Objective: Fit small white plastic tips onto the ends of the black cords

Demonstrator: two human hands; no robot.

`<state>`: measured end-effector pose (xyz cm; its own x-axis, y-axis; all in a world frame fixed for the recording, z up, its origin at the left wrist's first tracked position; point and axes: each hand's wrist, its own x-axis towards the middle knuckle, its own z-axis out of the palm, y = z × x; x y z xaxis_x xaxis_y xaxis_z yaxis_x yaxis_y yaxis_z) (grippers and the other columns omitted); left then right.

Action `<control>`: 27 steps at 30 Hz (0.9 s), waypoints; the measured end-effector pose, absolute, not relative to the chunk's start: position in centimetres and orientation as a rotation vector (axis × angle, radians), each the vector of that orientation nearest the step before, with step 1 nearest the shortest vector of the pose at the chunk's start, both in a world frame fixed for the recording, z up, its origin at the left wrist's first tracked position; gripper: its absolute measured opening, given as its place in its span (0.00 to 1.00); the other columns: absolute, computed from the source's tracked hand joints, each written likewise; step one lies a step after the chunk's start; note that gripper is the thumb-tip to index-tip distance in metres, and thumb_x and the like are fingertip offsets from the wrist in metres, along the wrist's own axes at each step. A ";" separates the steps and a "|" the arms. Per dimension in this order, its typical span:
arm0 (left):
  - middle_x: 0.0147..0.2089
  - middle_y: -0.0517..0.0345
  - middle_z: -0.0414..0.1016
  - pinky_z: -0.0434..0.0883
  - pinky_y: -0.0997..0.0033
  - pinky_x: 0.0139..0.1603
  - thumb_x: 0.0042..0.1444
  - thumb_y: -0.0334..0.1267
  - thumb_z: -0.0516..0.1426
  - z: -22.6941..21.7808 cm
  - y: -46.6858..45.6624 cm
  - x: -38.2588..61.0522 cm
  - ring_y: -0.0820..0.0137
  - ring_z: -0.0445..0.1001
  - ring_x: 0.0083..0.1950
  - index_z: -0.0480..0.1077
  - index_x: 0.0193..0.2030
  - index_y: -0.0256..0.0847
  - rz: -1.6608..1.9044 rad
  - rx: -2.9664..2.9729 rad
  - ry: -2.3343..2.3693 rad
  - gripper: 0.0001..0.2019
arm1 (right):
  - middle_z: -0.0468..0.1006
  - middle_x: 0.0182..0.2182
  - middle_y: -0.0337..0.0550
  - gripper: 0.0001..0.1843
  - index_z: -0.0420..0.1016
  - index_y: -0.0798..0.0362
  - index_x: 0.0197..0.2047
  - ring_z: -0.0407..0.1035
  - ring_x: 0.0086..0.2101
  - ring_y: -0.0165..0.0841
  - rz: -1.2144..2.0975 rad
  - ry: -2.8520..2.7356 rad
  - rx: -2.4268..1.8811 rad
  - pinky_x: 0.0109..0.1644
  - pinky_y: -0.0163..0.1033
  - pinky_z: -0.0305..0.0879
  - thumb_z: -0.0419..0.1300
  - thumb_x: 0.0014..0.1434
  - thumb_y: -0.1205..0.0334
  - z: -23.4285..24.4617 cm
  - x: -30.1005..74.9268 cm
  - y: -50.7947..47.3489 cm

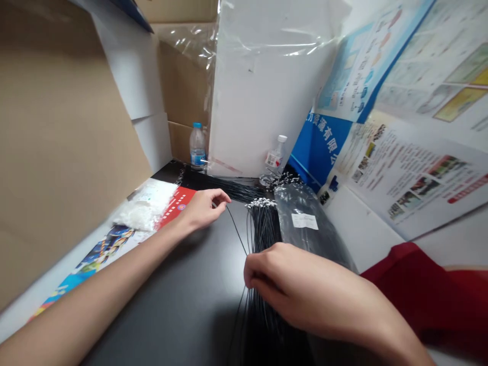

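A thin black cord (237,230) runs taut and slanting between my two hands above the dark table. At its far end, the thumb and forefinger of my left hand (206,209) are closed in a pinch on it. My right hand (284,282), nearer to me, is closed around the same cord lower down; its fingertips are partly hidden. Under and beside the right hand lies a bundle of black cords (263,231) with small white tips at the far end. The cord's tail hangs below that hand.
Another heap of black cords (229,187) lies along the back. Two plastic bottles, a blue-capped one (197,147) and a white-capped one (277,156), stand there. A dark plastic bag (308,239) is at right, a clear bag of white bits (143,208) at left. Cardboard (64,127) walls the left side.
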<state>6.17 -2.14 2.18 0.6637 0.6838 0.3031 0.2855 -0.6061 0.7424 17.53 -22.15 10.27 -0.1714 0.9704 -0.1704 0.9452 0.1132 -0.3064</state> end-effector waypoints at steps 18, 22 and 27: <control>0.49 0.53 0.77 0.71 0.68 0.44 0.57 0.31 0.53 6.9 -2.3 6.7 0.67 0.75 0.39 0.77 0.45 0.41 0.998 2.517 0.778 0.14 | 0.77 0.22 0.38 0.07 0.80 0.44 0.39 0.66 0.19 0.32 0.254 -1.959 -2.101 0.25 0.38 0.53 0.62 0.57 0.59 8.8 25.7 -22.8; 0.41 0.55 0.78 0.68 0.64 0.37 0.58 0.37 0.53 8.7 -3.9 -2.6 0.65 0.73 0.33 0.76 0.45 0.43 0.982 2.503 1.459 0.13 | 0.78 0.24 0.39 0.08 0.79 0.44 0.41 0.67 0.19 0.32 0.381 -2.088 -2.095 0.23 0.37 0.54 0.62 0.58 0.59 8.7 24.8 -21.3; 0.39 0.49 0.79 0.66 0.58 0.37 0.59 0.36 0.52 2.9 -4.6 -9.3 0.55 0.75 0.38 0.77 0.42 0.43 0.542 2.505 1.596 0.12 | 0.82 0.30 0.42 0.08 0.81 0.47 0.39 0.72 0.25 0.34 0.519 -2.247 -2.237 0.25 0.36 0.58 0.62 0.57 0.62 9.0 23.0 -15.4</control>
<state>-9.33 -4.58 2.87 0.3788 0.8958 0.2324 0.8520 -0.4356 0.2905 23.03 -15.40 8.96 -0.0288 0.9612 -0.2744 0.9842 -0.0207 -0.1759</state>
